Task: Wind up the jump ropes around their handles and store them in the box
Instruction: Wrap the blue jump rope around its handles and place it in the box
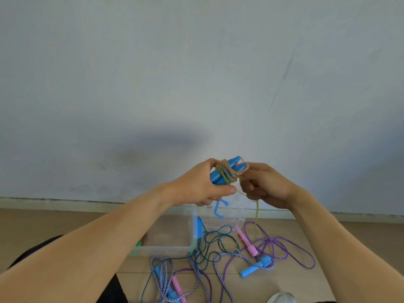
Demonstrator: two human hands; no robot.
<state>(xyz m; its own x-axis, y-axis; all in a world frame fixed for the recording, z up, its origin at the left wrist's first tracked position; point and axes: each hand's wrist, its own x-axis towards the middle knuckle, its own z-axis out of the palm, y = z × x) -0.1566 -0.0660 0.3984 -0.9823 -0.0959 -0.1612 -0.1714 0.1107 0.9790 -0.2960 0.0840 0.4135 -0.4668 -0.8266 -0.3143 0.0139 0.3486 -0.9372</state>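
Blue handles (227, 171) within left hand (202, 185)

- Your left hand (204, 182) and right hand (265, 184) are raised side by side above the box (166, 248), with the handles (225, 171) between them.
- The box sits on the floor (328, 237) near the wall (196, 73).
- Loose ropes (220, 256) lie on the floor right of the box and in front of it.

Yellow-green rope (226, 174) around blue handles (220, 172)

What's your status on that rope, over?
Left hand grips blue handles. Right hand pinches yellow-green rope, partly wound. Box open below, nothing blocking.
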